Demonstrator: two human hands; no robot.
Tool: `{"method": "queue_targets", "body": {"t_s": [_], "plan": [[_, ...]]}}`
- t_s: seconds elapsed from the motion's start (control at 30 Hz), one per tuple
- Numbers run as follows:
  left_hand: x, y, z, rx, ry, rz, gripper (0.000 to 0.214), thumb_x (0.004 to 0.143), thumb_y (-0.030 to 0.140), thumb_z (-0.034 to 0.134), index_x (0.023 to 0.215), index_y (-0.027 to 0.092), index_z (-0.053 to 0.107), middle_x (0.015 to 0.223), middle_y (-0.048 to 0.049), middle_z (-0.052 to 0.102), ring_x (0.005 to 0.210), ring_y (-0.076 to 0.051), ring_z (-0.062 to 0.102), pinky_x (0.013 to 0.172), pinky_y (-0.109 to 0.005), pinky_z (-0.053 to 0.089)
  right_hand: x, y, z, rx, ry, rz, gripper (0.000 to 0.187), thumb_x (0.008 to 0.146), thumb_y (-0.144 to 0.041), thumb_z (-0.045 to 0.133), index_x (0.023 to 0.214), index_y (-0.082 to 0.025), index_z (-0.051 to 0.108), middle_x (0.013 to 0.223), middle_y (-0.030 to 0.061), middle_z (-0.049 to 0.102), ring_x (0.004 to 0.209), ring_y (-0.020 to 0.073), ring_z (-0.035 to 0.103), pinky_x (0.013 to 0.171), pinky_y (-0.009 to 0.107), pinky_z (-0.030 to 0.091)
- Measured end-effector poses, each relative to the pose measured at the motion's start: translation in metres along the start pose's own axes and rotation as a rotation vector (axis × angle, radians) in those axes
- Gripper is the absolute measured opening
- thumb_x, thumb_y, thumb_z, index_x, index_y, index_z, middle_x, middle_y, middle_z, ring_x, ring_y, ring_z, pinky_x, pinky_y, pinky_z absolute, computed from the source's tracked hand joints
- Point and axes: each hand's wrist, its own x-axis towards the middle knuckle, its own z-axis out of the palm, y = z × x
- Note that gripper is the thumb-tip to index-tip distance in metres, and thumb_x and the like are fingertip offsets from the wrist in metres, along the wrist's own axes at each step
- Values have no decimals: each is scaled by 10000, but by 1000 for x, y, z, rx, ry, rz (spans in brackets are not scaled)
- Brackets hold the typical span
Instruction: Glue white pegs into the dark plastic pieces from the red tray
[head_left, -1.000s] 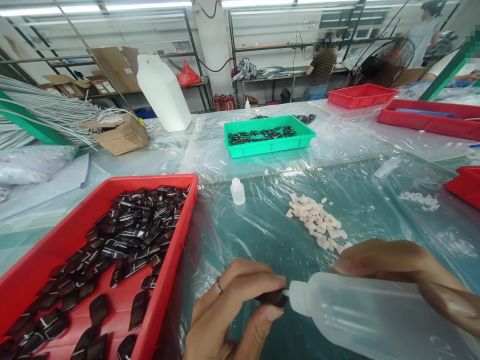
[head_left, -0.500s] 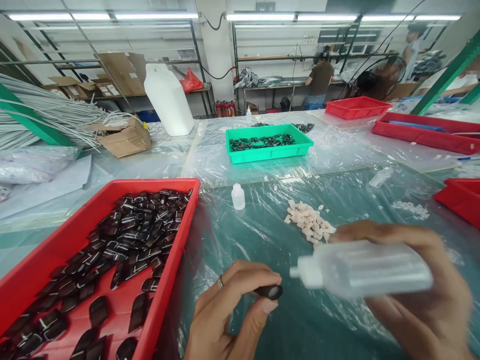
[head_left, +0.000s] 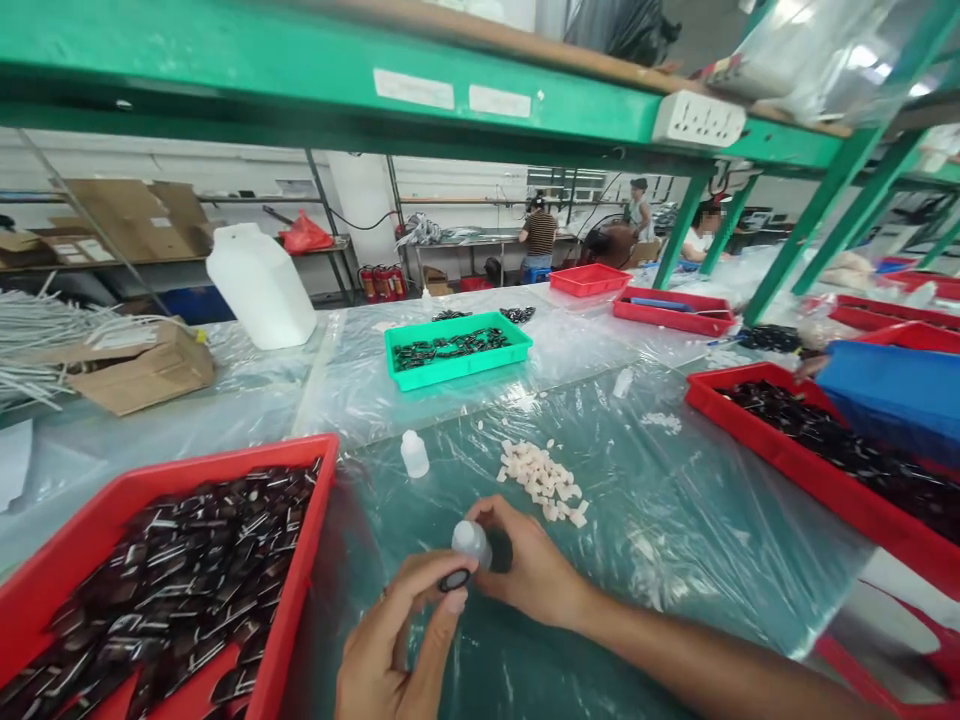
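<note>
My left hand [head_left: 409, 625] pinches a small glossy black piece [head_left: 454, 580] between thumb and forefinger, its round greyish end facing me. Just beyond it, my right hand [head_left: 525, 560] has its fingers around a translucent squeeze bottle [head_left: 472, 542] with a white cap. The cap is turned toward me, and part of the bottle's body is hidden by the fingers. Whether its base touches the table cannot be made out. A heap of pale, flat bits [head_left: 544, 480] lies behind the right hand. To the left, a red tray [head_left: 322, 500] is filled with similar black pieces.
A small white bottle [head_left: 414, 455] stands beyond my hands, with a green tray [head_left: 457, 370] of black pieces farther back. A big white jug [head_left: 262, 290] stands left of it. On the right are another red tray [head_left: 697, 390] and a blue bin [head_left: 892, 395]. A green beam [head_left: 300, 80] crosses overhead.
My right hand has moved left, close behind the left hand, turning the bottle from lying sideways to cap toward me. My view has swung right and up, bringing the beam into sight.
</note>
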Motion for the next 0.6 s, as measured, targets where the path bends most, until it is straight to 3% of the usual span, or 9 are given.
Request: {"method": "queue_targets", "body": {"t_s": [0.07, 0.17, 0.27, 0.37, 0.43, 0.6], "plan": [[-1, 1, 1, 11, 7, -10, 170, 897, 450, 700, 962, 319, 787, 976, 17, 769, 759, -165, 716, 828, -238, 581, -1, -4, -8, -79, -13, -7, 472, 728, -158, 754, 1158, -217, 566, 1115, 40, 681, 1055, 230, 660, 880, 347, 513], [-3, 3, 2, 22, 14, 1, 209, 890, 480, 703, 948, 295, 783, 955, 3, 774, 732, -175, 709, 818, -257, 590, -4, -6, -44, -219, -4, -25, 632, 770, -255, 809, 1339, -225, 536, 1288, 73, 640, 1190, 240, 620, 1024, 392, 494], [-4, 3, 2, 7, -42, 19, 221, 907, 468, 694, 951, 269, 781, 960, -25, 768, 720, -184, 698, 791, -272, 598, -11, 0, -92, -428, 89, 16, 298, 974, -345, 628, 1220, -179, 628, 1215, 93, 625, 1077, 225, 618, 983, 454, 506], [-5, 2, 1, -26, -119, 66, 154, 933, 403, 689, 977, 282, 773, 969, -21, 759, 702, -172, 680, 796, -274, 594, -21, 13, -124, -593, 71, 122, 253, 985, -403, 638, 1013, -153, 665, 1011, 57, 637, 852, 167, 606, 813, 372, 549], [-7, 1, 2, -43, -148, 94, 128, 953, 368, 672, 998, 298, 770, 972, -12, 753, 695, -161, 674, 794, -269, 587, -26, 21, -128, -653, 39, 151, 251, 989, -404, 642, 994, -154, 663, 996, 49, 641, 812, 149, 600, 772, 340, 551], [-10, 1, 3, -57, -186, 110, 129, 967, 319, 658, 1025, 306, 772, 976, -5, 741, 726, -152, 673, 783, -248, 564, -28, 22, -114, -720, 8, 157, 235, 1002, -388, 626, 1034, -157, 657, 1054, 57, 643, 827, 146, 604, 766, 329, 552]]}}
